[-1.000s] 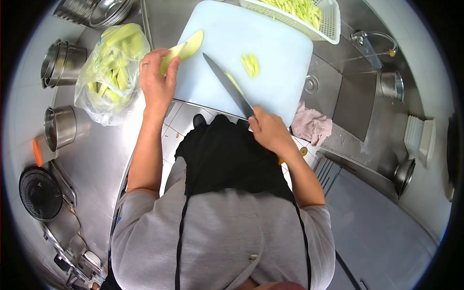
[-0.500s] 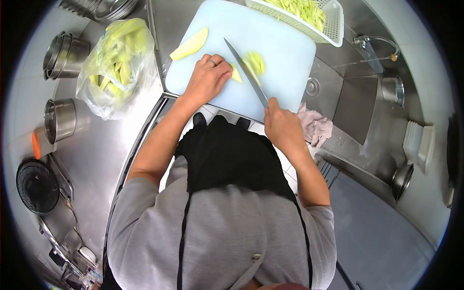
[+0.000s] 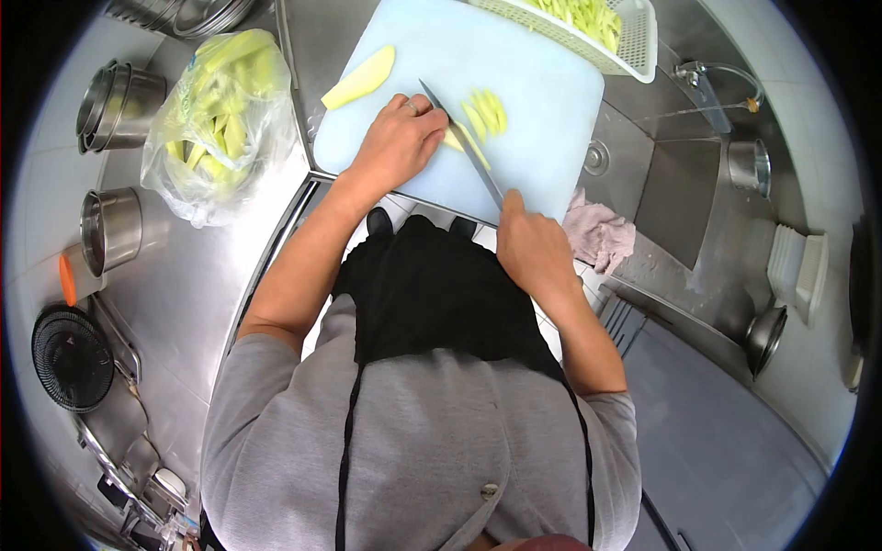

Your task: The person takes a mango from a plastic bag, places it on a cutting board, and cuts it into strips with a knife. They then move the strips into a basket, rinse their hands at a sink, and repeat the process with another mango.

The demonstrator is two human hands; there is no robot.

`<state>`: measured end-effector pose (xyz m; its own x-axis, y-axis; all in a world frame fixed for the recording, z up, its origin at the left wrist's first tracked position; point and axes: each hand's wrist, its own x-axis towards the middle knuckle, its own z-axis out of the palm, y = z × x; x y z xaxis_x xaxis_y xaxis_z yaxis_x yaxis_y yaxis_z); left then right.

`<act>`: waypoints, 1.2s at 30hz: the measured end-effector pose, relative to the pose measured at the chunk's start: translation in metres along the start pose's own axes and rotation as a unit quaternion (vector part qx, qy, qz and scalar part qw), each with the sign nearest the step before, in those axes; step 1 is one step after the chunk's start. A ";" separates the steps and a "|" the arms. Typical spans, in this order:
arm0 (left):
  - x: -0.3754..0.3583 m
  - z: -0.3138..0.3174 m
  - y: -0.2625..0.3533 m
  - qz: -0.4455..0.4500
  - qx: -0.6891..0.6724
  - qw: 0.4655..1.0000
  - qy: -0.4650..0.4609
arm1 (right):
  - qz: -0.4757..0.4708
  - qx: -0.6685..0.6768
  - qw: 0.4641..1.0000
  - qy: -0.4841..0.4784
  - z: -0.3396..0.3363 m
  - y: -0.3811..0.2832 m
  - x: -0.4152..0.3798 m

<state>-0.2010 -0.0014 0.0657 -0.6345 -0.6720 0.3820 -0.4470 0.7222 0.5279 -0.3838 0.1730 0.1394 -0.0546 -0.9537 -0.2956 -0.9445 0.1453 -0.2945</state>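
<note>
My right hand (image 3: 533, 243) is wrapped round the handle of a long knife (image 3: 478, 158), whose blade lies along a pale green vegetable piece (image 3: 453, 140) on the white cutting board (image 3: 514, 184). With fingers bent, my left hand (image 3: 401, 138) presses that piece on the blade's left side. Several thin slices (image 3: 487, 112) rest just right of the blade. A larger vegetable piece (image 3: 361, 79) lies at the board's upper left.
A white basket (image 3: 634, 46) of cut strips overlaps the board's top right corner. To the left is a plastic bag (image 3: 216, 129) of vegetable pieces. At the right are a sink (image 3: 677, 197), a running tap (image 3: 703, 87) and a cloth (image 3: 599, 237).
My left hand and the knife have come together over the piece. The knife has shifted slightly left, and another slice lies beside the others.
</note>
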 end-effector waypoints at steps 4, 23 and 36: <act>-0.001 0.002 -0.005 -0.006 -0.019 1.000 0.009 | -0.017 0.032 0.999 0.016 0.011 0.008 0.027; -0.006 0.003 -0.009 -0.033 -0.031 0.999 -0.001 | -0.011 0.031 0.999 -0.020 0.009 0.003 0.026; -0.010 0.002 -0.019 -0.019 -0.016 0.999 0.031 | -0.038 0.045 0.998 -0.006 0.000 0.003 0.024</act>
<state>-0.1878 -0.0079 0.0502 -0.5767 -0.7082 0.4073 -0.4490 0.6913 0.5662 -0.3880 0.1506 0.1315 0.0206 -0.9595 -0.2809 -0.9130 0.0964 -0.3964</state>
